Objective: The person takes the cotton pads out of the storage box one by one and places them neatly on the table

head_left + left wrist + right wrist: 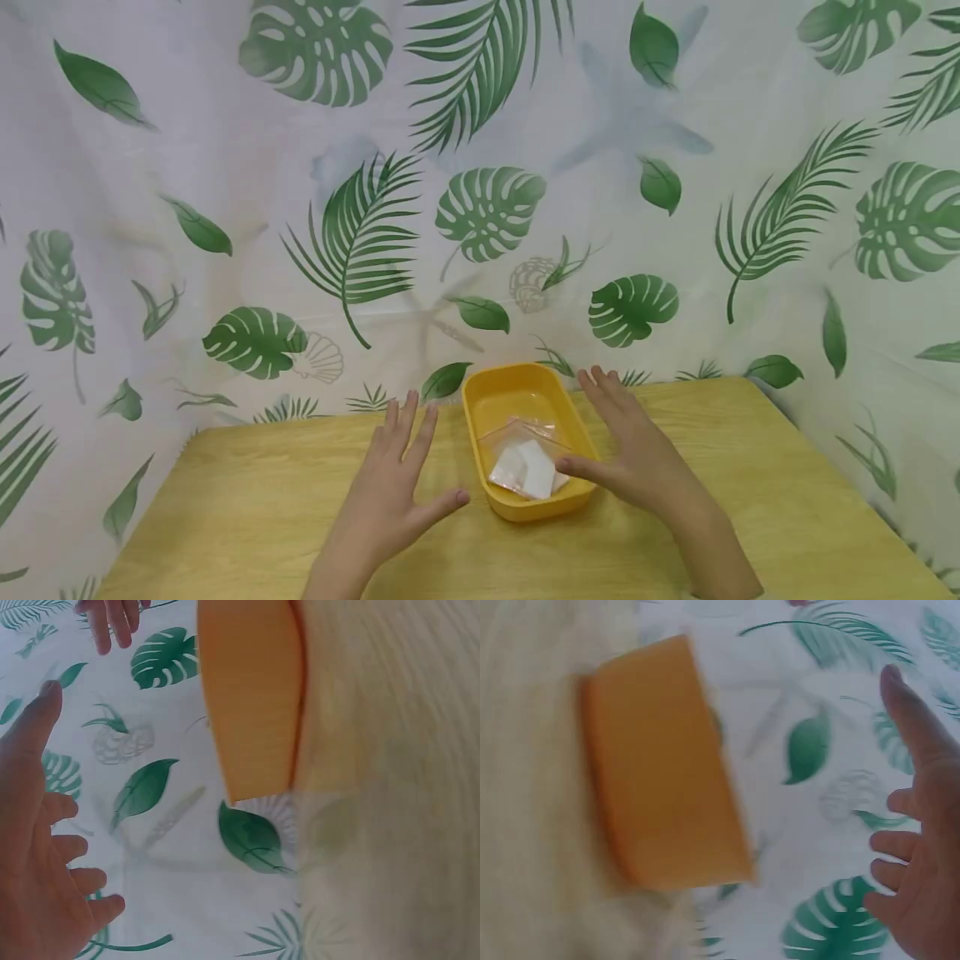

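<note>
A yellow plastic tray (pixel 480 450) stands on the wooden table, holding clear zip bags (pixel 525 467) with white contents. To its left is my left hand (pixel 397 492), fingers spread and thumb pointing toward the tray, holding nothing. My right hand (pixel 637 450) is spread at the tray's right side, its thumb overlapping the rim in the head view. From the left wrist, the tray's side wall (pixel 251 697) appears beyond the left hand (pixel 37 847). In the right wrist view the wall (pixel 667 772) is blurred, with the right hand (pixel 930 825) at the edge.
The light wooden table (pixel 262 500) reaches back to a white curtain (pixel 480 125) printed with green leaves, which also hangs at both sides. The tray's far end is near the table's back edge.
</note>
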Demonstrator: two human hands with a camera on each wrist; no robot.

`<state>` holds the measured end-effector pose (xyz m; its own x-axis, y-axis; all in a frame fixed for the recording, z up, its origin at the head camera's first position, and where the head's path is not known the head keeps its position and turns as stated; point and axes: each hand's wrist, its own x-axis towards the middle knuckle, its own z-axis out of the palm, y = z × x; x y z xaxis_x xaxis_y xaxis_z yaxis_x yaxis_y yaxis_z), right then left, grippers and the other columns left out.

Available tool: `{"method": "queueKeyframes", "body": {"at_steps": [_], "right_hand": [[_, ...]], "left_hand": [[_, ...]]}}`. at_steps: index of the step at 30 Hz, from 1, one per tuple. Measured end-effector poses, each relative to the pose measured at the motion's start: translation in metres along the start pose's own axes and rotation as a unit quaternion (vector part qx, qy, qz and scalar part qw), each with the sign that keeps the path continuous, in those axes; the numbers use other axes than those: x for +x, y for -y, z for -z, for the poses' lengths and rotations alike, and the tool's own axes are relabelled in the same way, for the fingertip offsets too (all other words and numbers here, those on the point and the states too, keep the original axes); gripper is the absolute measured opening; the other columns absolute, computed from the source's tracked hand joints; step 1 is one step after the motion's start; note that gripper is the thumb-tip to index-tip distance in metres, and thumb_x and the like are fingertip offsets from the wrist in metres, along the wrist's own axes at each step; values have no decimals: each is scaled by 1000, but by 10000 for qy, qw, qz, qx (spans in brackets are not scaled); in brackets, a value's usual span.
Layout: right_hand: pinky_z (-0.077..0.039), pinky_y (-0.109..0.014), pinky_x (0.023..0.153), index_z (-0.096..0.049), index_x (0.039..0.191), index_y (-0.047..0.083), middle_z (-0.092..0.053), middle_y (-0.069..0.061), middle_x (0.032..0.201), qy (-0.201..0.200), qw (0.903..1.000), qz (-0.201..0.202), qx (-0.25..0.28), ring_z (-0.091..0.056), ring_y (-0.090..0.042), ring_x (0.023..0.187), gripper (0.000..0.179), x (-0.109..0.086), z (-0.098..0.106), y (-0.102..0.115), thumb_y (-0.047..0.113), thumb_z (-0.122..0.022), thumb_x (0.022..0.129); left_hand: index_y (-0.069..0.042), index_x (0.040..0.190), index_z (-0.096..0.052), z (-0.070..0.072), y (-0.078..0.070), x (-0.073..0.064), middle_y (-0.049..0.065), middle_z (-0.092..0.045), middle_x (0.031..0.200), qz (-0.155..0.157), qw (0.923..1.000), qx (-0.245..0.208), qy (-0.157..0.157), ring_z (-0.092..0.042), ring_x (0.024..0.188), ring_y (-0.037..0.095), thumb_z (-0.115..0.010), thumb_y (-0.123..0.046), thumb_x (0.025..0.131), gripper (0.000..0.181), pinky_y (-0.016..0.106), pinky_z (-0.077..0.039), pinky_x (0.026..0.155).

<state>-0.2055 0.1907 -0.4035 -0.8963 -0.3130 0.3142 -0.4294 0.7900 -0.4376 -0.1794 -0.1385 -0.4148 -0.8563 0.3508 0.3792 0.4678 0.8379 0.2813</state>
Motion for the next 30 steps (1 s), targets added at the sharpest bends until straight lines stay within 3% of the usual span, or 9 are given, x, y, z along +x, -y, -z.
{"method": "queueKeyframes", "body": {"at_steps": [7, 11, 18, 23, 26, 30], "right_hand": [[-23, -70, 113, -14, 162, 27, -9, -9, 168, 592, 9976, -56, 344, -7, -41, 153, 110, -1, -40, -11, 69, -72, 77], [-23, -70, 113, -15, 162, 22, -9, -14, 167, 682, 9972, -41, 289, -6, -42, 152, 113, -2, -53, -16, 72, -69, 76], [-20, -64, 117, -18, 159, 5, -6, -23, 165, 789, 9966, -227, -90, -9, -45, 151, 115, -5, -57, -17, 73, -65, 79], [-23, -67, 114, -18, 159, 2, -5, -25, 165, 890, 9952, -403, -42, -10, -48, 150, 117, -6, -58, -15, 77, -61, 80], [-26, -67, 113, -19, 158, 2, -6, -25, 165, 882, 9951, -454, -17, -13, -49, 149, 118, -5, -60, -14, 78, -62, 79], [-34, -65, 109, -23, 158, 3, -18, -24, 161, 756, 9961, -458, -53, -26, -48, 144, 122, -4, -62, -14, 78, -68, 73]], "left_hand": [[-26, 161, -7, -25, 4, 1, -4, 7, 168, 121, 9964, -669, 504, 0, 154, 29, -58, -65, 91, 95, 61, -25, 117], [-25, 161, -10, -38, 2, 0, -4, 3, 168, 205, 9916, -991, 809, 0, 154, 31, -57, -65, 91, 93, 63, -24, 116], [-16, 161, -16, -56, -13, 10, 7, -3, 168, -33, 9876, -930, 1263, -3, 153, 35, -48, -71, 92, 95, 59, -20, 119], [-13, 160, -20, -59, -19, 17, 15, -8, 167, 64, 9857, -879, 1437, -8, 153, 34, -46, -71, 93, 93, 57, -23, 119], [-11, 160, -22, -60, -18, 18, 17, -13, 166, 94, 9856, -830, 1471, -17, 152, 35, -47, -68, 95, 89, 58, -26, 118], [-8, 158, -27, -58, -16, 19, 13, -28, 162, 46, 9895, -675, 1281, -37, 143, 38, -49, -65, 95, 88, 58, -31, 115]]}}
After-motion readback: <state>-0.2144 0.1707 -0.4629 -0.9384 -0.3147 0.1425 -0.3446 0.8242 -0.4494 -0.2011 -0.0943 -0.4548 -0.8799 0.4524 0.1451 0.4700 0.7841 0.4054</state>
